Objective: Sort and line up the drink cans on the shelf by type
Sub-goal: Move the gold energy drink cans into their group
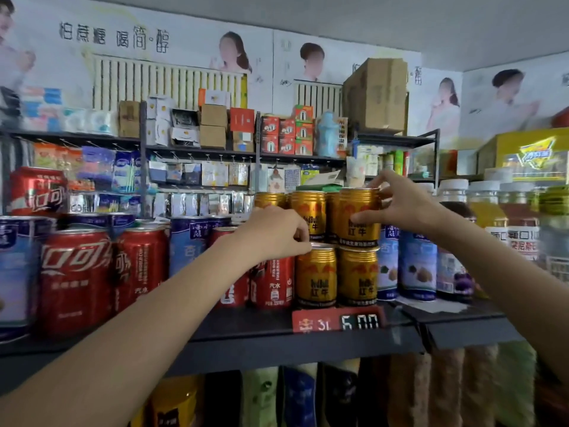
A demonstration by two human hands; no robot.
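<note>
The right hand point(400, 208) pinches the upper gold can point(358, 220), stacked on a lower gold can point(357, 275) on the shelf point(277, 334). The left hand point(274, 232), fingers curled, touches the rim of another gold can point(316, 274) beside the red cans point(271, 282); its grip is unclear.

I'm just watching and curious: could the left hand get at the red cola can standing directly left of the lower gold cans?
Probably yes. The left hand already hovers over the top of that red cola can, nothing lies between them, and its fingers are on the rim of the neighbouring lower gold energy-drink can.
</note>
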